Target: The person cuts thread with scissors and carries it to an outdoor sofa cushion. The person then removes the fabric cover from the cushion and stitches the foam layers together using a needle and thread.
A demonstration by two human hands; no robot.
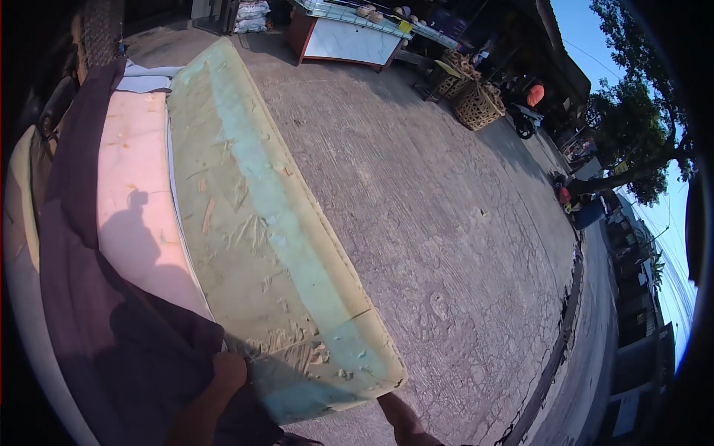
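A long, worn foam mattress slab (260, 223), yellowish green with a pale blue-green stripe, stands tilted before me. Its surface is torn and pitted, mostly at the near end. Beside it on the left lies a pink foam slab (132, 149) with a person's shadow on it. Dark purple cloth (97, 312) covers the pink slab's left side and near end. My left hand (229, 369) is closed on the cloth's edge, close to the green slab's near left corner. My right hand (390, 404) reaches under the green slab's near right corner, its fingers hidden.
Rough concrete ground (446, 245) spreads to the right, ending at a cracked road edge (569, 320). Farther off are a white-fronted stall counter (346, 41), a woven basket (478, 106), a parked motorbike (524, 123) and a tree (632, 163). More padding (22, 201) lies at far left.
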